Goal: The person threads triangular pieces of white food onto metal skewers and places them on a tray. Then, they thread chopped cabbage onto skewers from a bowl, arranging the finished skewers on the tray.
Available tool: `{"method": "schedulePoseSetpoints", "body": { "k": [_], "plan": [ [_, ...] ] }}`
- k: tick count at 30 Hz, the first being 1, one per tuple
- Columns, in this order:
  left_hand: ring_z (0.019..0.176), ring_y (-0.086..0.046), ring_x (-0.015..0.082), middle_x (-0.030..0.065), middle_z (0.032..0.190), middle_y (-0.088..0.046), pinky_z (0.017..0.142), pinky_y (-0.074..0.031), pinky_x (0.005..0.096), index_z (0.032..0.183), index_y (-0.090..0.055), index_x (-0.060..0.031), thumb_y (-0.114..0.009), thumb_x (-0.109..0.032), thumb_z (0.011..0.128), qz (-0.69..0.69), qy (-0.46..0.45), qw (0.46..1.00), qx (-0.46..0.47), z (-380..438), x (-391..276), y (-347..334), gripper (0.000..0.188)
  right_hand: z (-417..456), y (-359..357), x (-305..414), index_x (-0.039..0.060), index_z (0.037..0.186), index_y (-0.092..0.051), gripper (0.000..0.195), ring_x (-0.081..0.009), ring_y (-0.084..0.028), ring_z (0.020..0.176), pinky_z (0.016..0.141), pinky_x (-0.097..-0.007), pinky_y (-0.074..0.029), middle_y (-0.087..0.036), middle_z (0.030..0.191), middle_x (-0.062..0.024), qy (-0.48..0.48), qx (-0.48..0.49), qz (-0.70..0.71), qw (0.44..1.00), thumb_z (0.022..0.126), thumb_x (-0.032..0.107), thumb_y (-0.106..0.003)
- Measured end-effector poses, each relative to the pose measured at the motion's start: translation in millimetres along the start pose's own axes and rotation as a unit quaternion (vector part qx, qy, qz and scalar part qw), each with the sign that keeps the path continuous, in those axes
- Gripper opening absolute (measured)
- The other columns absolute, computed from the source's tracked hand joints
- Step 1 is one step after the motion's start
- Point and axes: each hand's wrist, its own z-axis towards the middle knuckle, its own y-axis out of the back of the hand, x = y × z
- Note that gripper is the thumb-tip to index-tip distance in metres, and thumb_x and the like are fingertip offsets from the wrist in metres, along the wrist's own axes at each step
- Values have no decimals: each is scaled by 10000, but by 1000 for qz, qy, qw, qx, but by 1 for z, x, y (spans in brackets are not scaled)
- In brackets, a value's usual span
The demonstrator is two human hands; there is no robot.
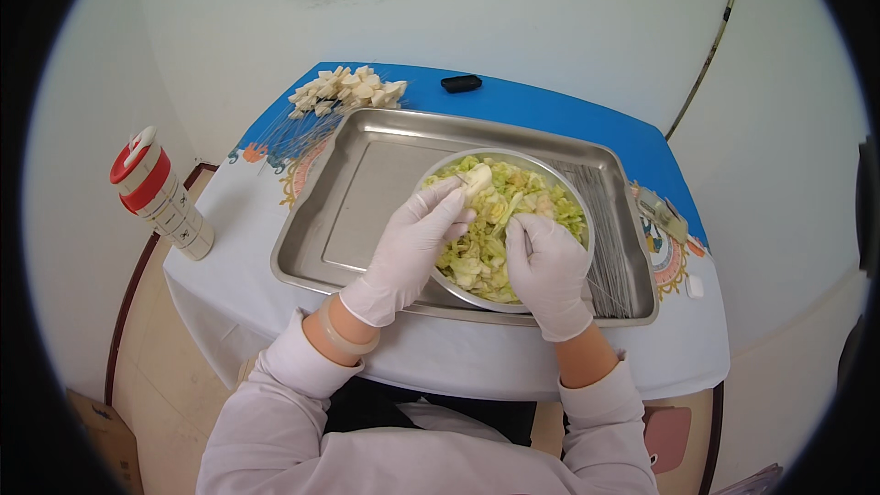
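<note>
A round metal bowl [590, 247] full of chopped cabbage [474, 268] stands inside a large steel tray [309, 234]. Over the bowl's left side, my left hand [405, 254], in a white glove, pinches a pale cabbage piece [478, 180]. A short, thin dark tip shows at that piece, perhaps of a skewer; the rest is hidden by the fingers. My right hand [550, 268], gloved too, has its fingertips closed on a light green cabbage strip [511, 206] above the bowl. Right of the bowl, thin metal skewers [605, 247] lie bunched in the tray.
Skewers with pale pieces [347, 91] are heaped at the table's back left. A black object [460, 84] lies at the back edge. A red-lidded bottle [165, 196] stands left. A clear plastic item [663, 214] and a small white object [695, 287] lie right of the tray.
</note>
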Motion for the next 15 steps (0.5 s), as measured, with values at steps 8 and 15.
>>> {"method": "schedulePoseSetpoints", "body": {
  "k": [8, 15],
  "plan": [
    [1061, -615, 114, 58, 1294, -604, 909, -493, 257, 1415, -493, -7, -594, -231, 1046, 6, -35, 999, -40, 2, 1, 6, 444, 3, -3, -6, 67, 919, -686, 27, -291, -653, 725, 645, -385, -507, -659, 778, -103, -15, -36, 50, 998, 900, 86, -691],
    [1071, -611, 131, 59, 1269, -623, 922, -484, 262, 1407, -476, 10, -596, -161, 1023, 41, -40, 998, -11, -1, -7, -4, 437, 24, 9, -11, 19, 967, -662, 32, -221, -651, 741, 670, -329, -501, -666, 833, -112, -48, -65, 112, 990, 942, 33, -647]
  ]
}}
